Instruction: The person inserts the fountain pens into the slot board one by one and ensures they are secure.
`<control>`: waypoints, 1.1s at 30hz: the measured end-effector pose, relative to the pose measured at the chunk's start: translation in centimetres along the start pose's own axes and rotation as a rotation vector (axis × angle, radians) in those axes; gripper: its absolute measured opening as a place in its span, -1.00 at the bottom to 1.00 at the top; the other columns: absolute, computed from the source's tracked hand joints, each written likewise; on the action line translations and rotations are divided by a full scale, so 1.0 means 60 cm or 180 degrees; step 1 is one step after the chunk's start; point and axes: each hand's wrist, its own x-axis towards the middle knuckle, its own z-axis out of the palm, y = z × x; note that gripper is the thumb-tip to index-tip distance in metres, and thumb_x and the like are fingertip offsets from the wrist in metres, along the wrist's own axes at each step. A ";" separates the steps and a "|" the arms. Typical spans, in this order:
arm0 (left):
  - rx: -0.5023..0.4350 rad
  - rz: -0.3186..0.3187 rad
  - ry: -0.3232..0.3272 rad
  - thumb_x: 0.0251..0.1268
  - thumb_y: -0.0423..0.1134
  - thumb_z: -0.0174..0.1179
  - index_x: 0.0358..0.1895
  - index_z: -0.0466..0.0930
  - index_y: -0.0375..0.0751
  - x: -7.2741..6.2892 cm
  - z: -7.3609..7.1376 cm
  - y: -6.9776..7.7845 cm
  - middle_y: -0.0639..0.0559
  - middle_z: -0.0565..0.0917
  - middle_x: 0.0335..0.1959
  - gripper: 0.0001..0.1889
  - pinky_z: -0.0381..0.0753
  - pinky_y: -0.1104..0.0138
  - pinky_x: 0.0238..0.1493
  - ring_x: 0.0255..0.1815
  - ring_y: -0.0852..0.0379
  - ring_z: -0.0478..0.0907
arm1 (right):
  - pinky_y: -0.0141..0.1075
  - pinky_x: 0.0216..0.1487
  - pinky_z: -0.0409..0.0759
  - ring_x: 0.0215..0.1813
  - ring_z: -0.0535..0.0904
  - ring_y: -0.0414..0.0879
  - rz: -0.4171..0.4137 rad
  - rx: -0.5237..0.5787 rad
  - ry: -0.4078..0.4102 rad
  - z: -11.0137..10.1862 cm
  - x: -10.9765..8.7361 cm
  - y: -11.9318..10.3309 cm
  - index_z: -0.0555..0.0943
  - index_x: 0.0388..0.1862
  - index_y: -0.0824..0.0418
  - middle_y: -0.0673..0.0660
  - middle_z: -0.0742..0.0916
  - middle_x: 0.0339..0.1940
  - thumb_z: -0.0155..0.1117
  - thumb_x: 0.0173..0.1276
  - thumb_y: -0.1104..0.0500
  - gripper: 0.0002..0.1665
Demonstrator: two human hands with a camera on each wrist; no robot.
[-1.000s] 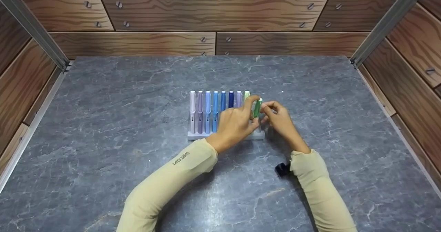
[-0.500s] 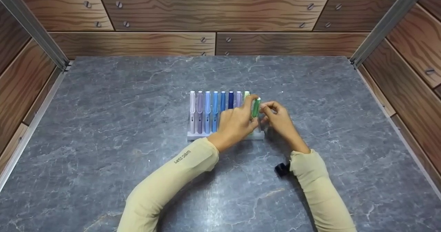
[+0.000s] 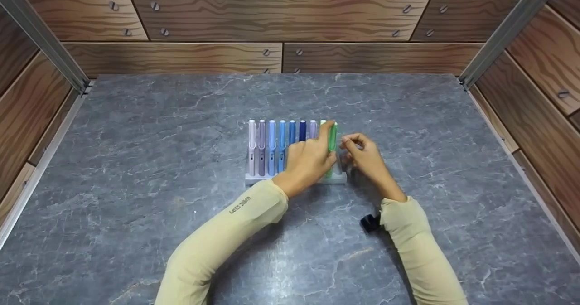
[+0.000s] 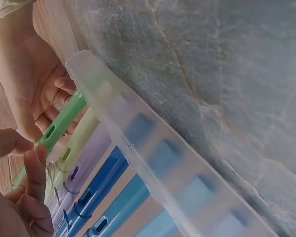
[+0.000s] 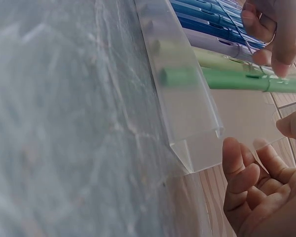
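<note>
A green pen stands at the right end of a row of pens in a clear pen stand. My left hand pinches this pen, with the index finger reaching up near its white-tipped top and the thumb lower on its barrel. In the right wrist view, the pen's lower end shows through the stand's frosted front lip. My right hand is at the stand's right side, thumb and curled fingers pinching the edge of the clear back panel. Beside the green pen is a pale green pen.
Several more pens in purple and blue shades fill the stand leftward, including a dark blue pen. A small black object sits at the right sleeve cuff. The grey marbled table is bordered by wood-patterned walls.
The green pen has moved down and slightly left, from a tilt to upright in line with the row. My left hand has followed it. The right hand has stayed in place.
</note>
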 end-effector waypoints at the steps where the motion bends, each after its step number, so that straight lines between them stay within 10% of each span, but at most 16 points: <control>1: 0.0001 -0.0010 -0.0013 0.21 -0.12 0.20 0.40 0.15 -0.03 0.000 -0.001 -0.001 0.07 0.62 -0.66 -0.31 0.23 0.36 -0.77 -0.77 0.17 0.35 | -0.45 -0.53 0.45 -0.46 0.54 -0.23 -0.0011 -0.0004 0.0009 0.001 0.000 0.001 0.50 -0.02 0.36 0.05 0.65 -0.24 0.07 0.48 0.06 -0.64; 33: -0.0318 0.0135 -0.0037 0.20 0.05 0.25 0.38 0.23 -0.01 -0.020 -0.039 -0.042 0.17 0.70 -0.48 -0.31 0.28 0.42 -0.71 -0.66 0.21 0.49 | -0.47 -0.54 0.42 -0.47 0.60 -0.27 -0.0126 -0.0257 -0.0073 -0.021 -0.008 -0.004 0.50 0.11 0.35 0.25 0.67 -0.13 0.09 0.46 0.01 -0.53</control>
